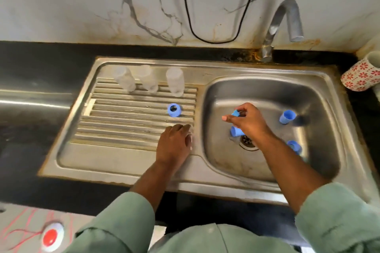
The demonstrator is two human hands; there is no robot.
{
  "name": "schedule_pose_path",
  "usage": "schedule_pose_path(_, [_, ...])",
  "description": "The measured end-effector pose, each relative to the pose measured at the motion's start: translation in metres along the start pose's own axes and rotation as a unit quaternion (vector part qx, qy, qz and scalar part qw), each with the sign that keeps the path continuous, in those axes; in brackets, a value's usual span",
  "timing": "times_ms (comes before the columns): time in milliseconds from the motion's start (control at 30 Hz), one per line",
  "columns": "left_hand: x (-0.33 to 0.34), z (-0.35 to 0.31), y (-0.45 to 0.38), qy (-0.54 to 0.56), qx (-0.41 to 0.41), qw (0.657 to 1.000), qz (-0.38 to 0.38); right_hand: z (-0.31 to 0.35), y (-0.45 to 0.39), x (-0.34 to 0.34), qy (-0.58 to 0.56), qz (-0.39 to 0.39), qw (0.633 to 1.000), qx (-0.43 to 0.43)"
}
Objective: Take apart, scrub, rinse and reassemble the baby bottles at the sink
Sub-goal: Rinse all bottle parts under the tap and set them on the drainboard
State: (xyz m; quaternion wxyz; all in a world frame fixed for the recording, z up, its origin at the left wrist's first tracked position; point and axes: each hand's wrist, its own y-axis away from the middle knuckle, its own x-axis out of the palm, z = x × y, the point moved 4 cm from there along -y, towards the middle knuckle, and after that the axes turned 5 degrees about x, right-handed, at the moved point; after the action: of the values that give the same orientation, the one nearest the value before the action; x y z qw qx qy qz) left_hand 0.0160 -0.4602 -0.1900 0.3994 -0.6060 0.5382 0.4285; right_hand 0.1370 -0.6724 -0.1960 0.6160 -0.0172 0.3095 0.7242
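Observation:
Three clear bottle bodies (148,78) stand upside down at the back of the ribbed drainboard (123,125). A blue screw ring (174,110) lies on the drainboard in front of them. My right hand (245,118) hovers over the sink basin (267,170) and pinches a small blue bottle part (236,113) in its fingertips. Below it, a blue cap (236,131) lies by the drain (247,140). Another blue cap (286,116) and a blue ring (294,147) sit at the basin's right. My left hand (174,144) rests on the drainboard's right edge, holding nothing.
A curved steel tap (285,20) rises behind the basin. A white mug with red flowers (362,75) stands on the black counter at the right. A black cable (216,41) hangs on the marble wall. A red and white round object (50,236) lies at the lower left.

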Motion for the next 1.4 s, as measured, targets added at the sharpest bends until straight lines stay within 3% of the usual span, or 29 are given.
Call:
schedule_pose_path(100, [-0.013, 0.043, 0.012, -0.014, 0.017, 1.0, -0.008, 0.02, 0.02, 0.04, -0.015, -0.011, 0.999, -0.04])
schedule_pose_path(300, [-0.023, 0.111, 0.011, -0.005, 0.049, 0.996, 0.07, 0.055, 0.053, 0.134, 0.163, 0.041, 0.976, -0.135])
schedule_pose_path(433, [-0.022, 0.123, 0.011, 0.006, 0.063, 0.993, 0.102, 0.057, 0.06, 0.17, 0.187, 0.015, 0.973, -0.137])
schedule_pose_path(600, [-0.023, 0.124, 0.01, 0.028, 0.077, 0.993, 0.088, 0.05, 0.067, 0.186, 0.168, -0.035, 0.979, -0.111])
schedule_pose_path(767, [-0.023, 0.125, 0.008, 0.011, 0.076, 0.992, 0.099, 0.047, 0.068, 0.188, 0.162, -0.035, 0.98, -0.11])
schedule_pose_path(933, [-0.03, 0.111, 0.007, -0.029, 0.093, 0.994, 0.053, 0.042, 0.074, 0.176, 0.079, -0.016, 0.992, -0.094])
schedule_pose_path(1100, [-0.033, 0.057, -0.004, 0.026, 0.204, 0.977, -0.052, 0.019, 0.074, 0.12, 0.092, -0.078, 0.991, -0.058])
schedule_pose_path(1200, [-0.024, 0.004, -0.02, 0.066, 0.238, 0.969, -0.025, 0.003, 0.075, 0.07, 0.08, -0.11, 0.99, -0.042])
schedule_pose_path(1400, [0.022, -0.099, -0.059, 0.06, 0.207, 0.968, 0.127, -0.038, 0.054, -0.03, 0.091, -0.142, 0.986, 0.011])
